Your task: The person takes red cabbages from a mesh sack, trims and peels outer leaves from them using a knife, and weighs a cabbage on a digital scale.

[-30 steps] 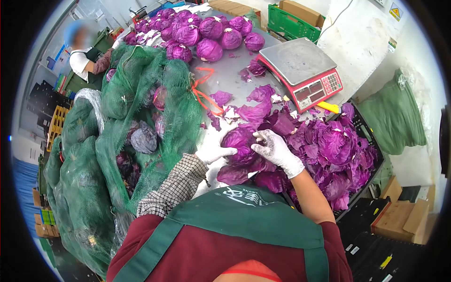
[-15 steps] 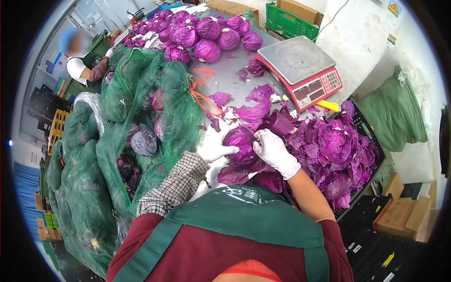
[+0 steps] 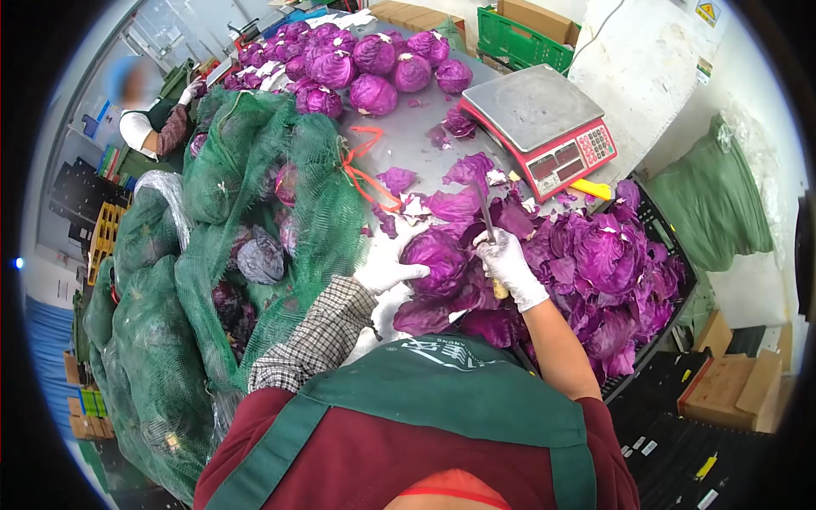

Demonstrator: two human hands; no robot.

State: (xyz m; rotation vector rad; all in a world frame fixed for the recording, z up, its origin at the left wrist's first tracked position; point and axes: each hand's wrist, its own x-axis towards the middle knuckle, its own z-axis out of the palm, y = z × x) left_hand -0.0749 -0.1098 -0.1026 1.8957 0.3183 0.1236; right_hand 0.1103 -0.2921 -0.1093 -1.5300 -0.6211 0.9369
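Note:
A red cabbage rests on the table in front of me, with my gloved left hand gripping its left side, thumb across the front. My gloved right hand is closed round a knife just right of the cabbage. The blade points away from me, and the light handle shows below my fist. Loose purple leaves lie beyond the cabbage, and more are heaped in a black crate at the right.
Green mesh sacks of cabbages crowd the left side. Several peeled cabbages are piled at the table's far end. A red scale stands beyond the leaves, near a yellow-handled tool. Another person works at the far left.
My right hand has moved slightly right, away from the cabbage, and the knife has swung upright into plain view. My left hand stays on the cabbage. The other person's arm has shifted.

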